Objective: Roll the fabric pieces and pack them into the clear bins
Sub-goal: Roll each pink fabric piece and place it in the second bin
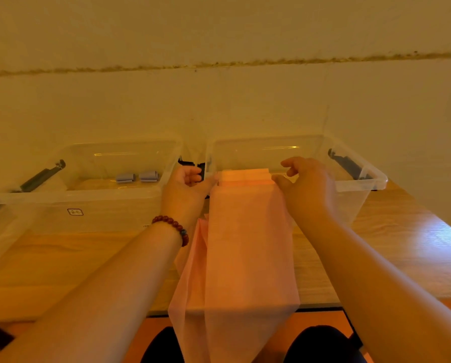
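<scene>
A long pink fabric (248, 247) hangs from my two hands in front of the right clear bin (360, 184), its upper end folded over into a flat band. My left hand (186, 189), with a red bead bracelet on the wrist, pinches the left end of that band. My right hand (308, 184) pinches the right end, its other fingers curled above the bin. The fabric's lower end drapes past the table's front edge. The left clear bin (88, 203) holds two small grey fabric rolls (136, 177).
Both bins stand side by side on a wooden table (62, 271) against a pale wall. Black latch handles (39, 176) sit on the bins' outer ends. My dark-clothed knees show below the table edge.
</scene>
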The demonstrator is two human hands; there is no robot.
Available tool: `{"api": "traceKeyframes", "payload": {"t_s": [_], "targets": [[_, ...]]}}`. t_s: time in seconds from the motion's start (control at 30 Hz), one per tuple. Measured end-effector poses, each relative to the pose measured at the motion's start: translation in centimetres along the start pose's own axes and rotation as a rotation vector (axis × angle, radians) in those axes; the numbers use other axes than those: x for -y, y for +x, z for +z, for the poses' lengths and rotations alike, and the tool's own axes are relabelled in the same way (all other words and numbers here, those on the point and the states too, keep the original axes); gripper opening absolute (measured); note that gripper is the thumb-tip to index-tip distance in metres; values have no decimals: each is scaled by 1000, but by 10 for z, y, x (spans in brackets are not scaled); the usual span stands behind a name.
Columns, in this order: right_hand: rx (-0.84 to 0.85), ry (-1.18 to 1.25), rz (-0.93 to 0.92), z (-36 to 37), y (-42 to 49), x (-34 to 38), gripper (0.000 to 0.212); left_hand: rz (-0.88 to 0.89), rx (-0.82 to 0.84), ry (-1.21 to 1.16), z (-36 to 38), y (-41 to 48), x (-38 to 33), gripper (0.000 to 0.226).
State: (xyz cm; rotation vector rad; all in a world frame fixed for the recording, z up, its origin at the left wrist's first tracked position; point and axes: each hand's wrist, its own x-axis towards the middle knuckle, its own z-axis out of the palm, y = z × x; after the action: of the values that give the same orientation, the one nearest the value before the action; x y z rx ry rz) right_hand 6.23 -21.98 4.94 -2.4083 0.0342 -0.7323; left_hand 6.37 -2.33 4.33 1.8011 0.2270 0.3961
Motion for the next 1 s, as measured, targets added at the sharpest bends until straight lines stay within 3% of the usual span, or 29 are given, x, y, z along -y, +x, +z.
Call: {"api": "traceKeyframes", "payload": {"t_s": [0.1,0.23,0.3,0.43,0.6,0.7,0.8,0.9,1.0], "targets": [[4,-76,-15,-1,-3,0,24,-63,0,25,3,-22,11,41],[-9,-75,-29,2,-2,-4,21,-252,249,-37,4,-39,20,30],[-85,18,-46,6,-8,-8,18,-286,247,-156,2,-43,17,13],[-254,294,55,9,-34,-12,19,-245,200,-367,0,-39,7,11],[138,515,461,11,-61,-8,38,-231,344,-496,0,-27,-8,15],[376,939,699,12,-61,3,22,-150,410,-473,0,-19,-12,18],[389,1111,713,4,-51,8,7,-84,414,-396,-2,-13,-17,19],[333,1143,705,0,-44,12,13,-61,431,-400,-6,-9,-22,22],[363,1215,812,3,-47,17,19,-57,469,-414,-7,-6,-25,23]]}}
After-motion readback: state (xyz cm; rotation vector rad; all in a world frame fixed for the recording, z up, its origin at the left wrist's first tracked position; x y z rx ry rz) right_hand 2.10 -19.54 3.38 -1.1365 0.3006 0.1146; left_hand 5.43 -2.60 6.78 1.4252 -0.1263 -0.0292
